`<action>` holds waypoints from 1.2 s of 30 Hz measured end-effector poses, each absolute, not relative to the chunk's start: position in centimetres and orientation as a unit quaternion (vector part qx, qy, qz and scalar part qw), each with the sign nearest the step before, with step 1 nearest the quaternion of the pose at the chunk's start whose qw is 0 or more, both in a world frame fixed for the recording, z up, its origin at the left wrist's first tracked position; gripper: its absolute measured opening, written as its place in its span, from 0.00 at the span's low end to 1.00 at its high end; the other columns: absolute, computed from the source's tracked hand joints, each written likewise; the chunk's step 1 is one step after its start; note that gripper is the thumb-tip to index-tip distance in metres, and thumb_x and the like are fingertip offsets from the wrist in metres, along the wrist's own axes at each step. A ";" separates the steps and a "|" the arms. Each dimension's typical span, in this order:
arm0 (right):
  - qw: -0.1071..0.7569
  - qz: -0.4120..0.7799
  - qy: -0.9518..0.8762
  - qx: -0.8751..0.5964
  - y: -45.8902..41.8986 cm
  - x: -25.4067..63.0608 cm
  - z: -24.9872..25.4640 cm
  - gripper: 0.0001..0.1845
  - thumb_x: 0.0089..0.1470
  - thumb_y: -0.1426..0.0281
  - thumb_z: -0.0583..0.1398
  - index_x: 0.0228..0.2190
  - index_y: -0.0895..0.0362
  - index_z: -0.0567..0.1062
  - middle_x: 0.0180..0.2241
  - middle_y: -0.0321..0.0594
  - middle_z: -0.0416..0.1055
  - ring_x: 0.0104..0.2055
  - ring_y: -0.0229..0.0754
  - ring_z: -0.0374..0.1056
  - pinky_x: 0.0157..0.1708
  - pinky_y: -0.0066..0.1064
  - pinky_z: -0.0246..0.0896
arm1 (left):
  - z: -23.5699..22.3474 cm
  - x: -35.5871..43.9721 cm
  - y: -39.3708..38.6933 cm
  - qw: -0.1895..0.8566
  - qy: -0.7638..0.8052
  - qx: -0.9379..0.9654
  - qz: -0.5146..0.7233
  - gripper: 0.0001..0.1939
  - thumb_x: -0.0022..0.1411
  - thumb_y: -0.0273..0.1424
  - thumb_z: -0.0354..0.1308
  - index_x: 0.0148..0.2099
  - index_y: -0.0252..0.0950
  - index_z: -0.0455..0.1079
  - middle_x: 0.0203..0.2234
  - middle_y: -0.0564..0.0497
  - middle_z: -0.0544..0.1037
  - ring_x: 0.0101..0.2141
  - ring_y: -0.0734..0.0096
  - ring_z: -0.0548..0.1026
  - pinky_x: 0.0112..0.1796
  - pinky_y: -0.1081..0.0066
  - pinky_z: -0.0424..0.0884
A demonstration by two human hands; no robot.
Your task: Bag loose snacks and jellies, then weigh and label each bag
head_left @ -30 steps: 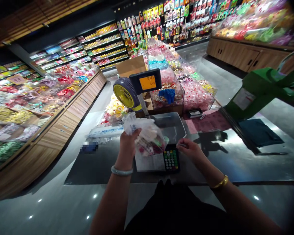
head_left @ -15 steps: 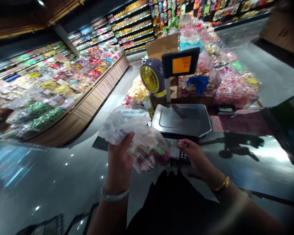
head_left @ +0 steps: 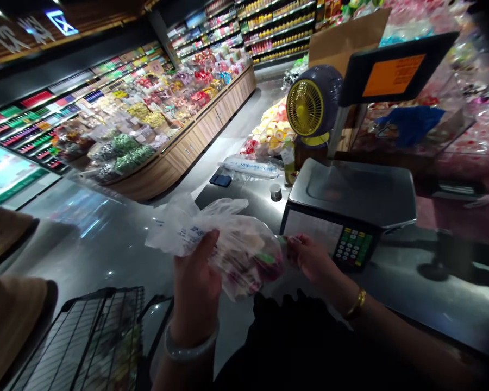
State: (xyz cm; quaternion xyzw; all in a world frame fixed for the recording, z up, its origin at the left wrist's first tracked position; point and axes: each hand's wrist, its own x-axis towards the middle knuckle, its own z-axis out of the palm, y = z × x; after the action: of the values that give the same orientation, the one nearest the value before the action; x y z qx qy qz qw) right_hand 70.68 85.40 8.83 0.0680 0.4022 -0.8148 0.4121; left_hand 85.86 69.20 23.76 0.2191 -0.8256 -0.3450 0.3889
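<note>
My left hand is closed around the gathered neck of a clear plastic bag with blue print. Reddish and pale pieces and a green patch show through it, too blurred to name. At the bag's right end, the fingers of my right hand are pinched together on a small greenish piece that I cannot make out. The bag hangs above the counter, in front of a weighing scale. Its metal pan is bare, and its keypad lies just beyond my right hand.
Behind the scale pan stand an orange display and a purple-yellow fan. A phone, a small round tin, a bottle and flat plastic bags lie or stand on the counter. A wire cart is at lower left.
My view has turned left, so the scale and fan sit further right and the cart has come into sight. Both hands stay at the bag; my right hand remains pinched at its end.
</note>
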 end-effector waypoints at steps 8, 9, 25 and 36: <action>0.315 -0.825 0.467 0.045 78.8 75.8 9.6 0.32 0.35 0.61 0.77 0.41 0.48 0.71 0.30 0.32 0.77 0.30 0.42 0.72 0.31 0.33 0.64 | 24.0 92.0 63.5 0.369 -0.878 0.174 -0.252 0.30 0.52 0.22 0.62 0.57 0.45 0.76 0.55 0.47 0.78 0.56 0.47 0.73 0.64 0.45 0.59; 0.311 -0.822 0.475 0.044 77.9 76.4 9.6 0.33 0.35 0.61 0.77 0.42 0.48 0.71 0.29 0.32 0.77 0.30 0.42 0.72 0.31 0.33 0.64 | 24.1 92.4 62.8 0.370 -0.880 0.165 -0.247 0.30 0.52 0.21 0.62 0.58 0.45 0.76 0.55 0.47 0.77 0.56 0.47 0.73 0.64 0.45 0.60; 0.411 -0.789 0.457 0.007 68.7 80.9 9.7 0.22 0.33 0.57 0.77 0.26 0.54 0.76 0.35 0.40 0.78 0.37 0.45 0.72 0.35 0.36 0.69 | 23.7 97.7 53.4 0.384 -0.854 0.191 -0.296 0.22 0.54 0.28 0.66 0.53 0.42 0.79 0.54 0.47 0.78 0.58 0.46 0.71 0.66 0.47 0.57; 0.371 -0.817 0.442 0.004 62.5 83.5 8.7 0.18 0.35 0.64 0.76 0.25 0.54 0.75 0.23 0.31 0.70 0.26 0.35 0.63 0.30 0.30 0.58 | 22.7 99.3 49.7 0.382 -0.851 0.219 -0.286 0.25 0.54 0.38 0.69 0.55 0.43 0.76 0.54 0.46 0.77 0.56 0.46 0.73 0.65 0.43 0.58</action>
State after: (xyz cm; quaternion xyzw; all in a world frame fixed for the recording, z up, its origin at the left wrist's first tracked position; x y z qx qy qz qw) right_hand 83.45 62.52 8.71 0.0041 0.4418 -0.8166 0.3714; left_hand 99.35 49.73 22.74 0.2190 -0.8512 -0.2860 0.3817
